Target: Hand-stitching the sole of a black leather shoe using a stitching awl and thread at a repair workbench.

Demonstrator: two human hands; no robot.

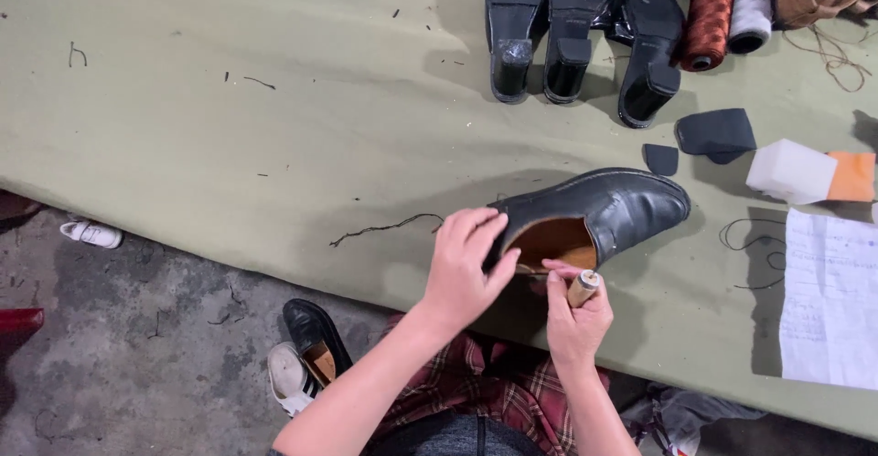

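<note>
A black leather shoe (611, 207) with a tan lining lies on its side near the front edge of the olive-green table (274, 127), toe pointing right. My left hand (465, 268) grips its heel end. My right hand (574, 314) is closed around a wooden-handled tool (583, 287), held at the shoe's opening. What the tool's tip touches is hidden by my fingers.
Three black heeled soles (581, 31) and two thread spools (727, 8) stand at the back right. Black rubber pieces (715, 133), a white and orange block (809, 172) and a written sheet (832, 296) lie right. A loose thread (384, 229) trails left of the shoe. More shoes (306, 346) sit on the floor.
</note>
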